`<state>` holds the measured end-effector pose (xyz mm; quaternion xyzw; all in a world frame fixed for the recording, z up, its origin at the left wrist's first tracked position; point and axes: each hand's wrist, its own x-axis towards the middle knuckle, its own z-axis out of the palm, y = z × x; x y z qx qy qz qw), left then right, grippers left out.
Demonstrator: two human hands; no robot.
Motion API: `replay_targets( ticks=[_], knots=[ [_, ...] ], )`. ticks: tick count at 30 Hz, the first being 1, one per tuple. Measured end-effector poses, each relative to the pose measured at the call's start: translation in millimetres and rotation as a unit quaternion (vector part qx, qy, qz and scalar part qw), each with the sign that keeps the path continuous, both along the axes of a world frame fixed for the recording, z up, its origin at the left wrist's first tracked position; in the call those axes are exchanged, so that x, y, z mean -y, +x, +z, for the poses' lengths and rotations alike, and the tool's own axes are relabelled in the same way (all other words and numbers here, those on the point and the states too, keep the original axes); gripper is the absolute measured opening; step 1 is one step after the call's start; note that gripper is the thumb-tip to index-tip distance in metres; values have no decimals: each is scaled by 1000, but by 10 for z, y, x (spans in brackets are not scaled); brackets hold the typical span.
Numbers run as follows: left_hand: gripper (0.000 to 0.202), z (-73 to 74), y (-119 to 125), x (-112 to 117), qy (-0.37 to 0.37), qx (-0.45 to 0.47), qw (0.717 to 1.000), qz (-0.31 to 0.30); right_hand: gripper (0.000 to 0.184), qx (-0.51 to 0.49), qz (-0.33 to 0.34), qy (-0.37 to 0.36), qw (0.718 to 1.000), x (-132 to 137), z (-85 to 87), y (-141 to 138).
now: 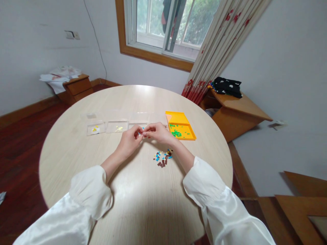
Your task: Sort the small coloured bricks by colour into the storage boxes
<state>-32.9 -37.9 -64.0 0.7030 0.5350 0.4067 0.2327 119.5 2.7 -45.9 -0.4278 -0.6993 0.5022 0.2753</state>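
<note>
My left hand (129, 140) and my right hand (158, 133) meet over the table, fingertips pinched together. Whatever lies between them is too small to make out. Just behind the fingers stands a clear box (131, 125), partly hidden, with a bit of blue showing. Left of it are a clear box with pale yellow pieces (119, 129) and another holding yellow pieces (95, 128). Beside my right hand an orange box (190, 135) lies with its lid back, green pieces (176, 133) inside. Nearer me is a loose pile of small brown, blue and yellow building bricks (164, 158).
Everything stands on a round pale wooden table (138, 200). Beyond its edge are a small cabinet (78, 89) with papers at left and a tilted wooden cabinet (237, 114) with black cloth (227, 87) at right. A curtain (217, 44) hangs by the window.
</note>
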Motion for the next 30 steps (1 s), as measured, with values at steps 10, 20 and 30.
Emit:
replay_targets(
  ticks=[10,20,30],
  knots=[
    [11,-52,67,39,-11,-66,988,-139,22,234,-180,233,927,-308,95,269],
    [12,57,166,228,-95,-147,944,-281,17,297,2,132,946,636,191,590],
    [9,35,180,256,-105,-201,924,-308,16,257,-10,163,953,1164,-123,592]
  ],
)
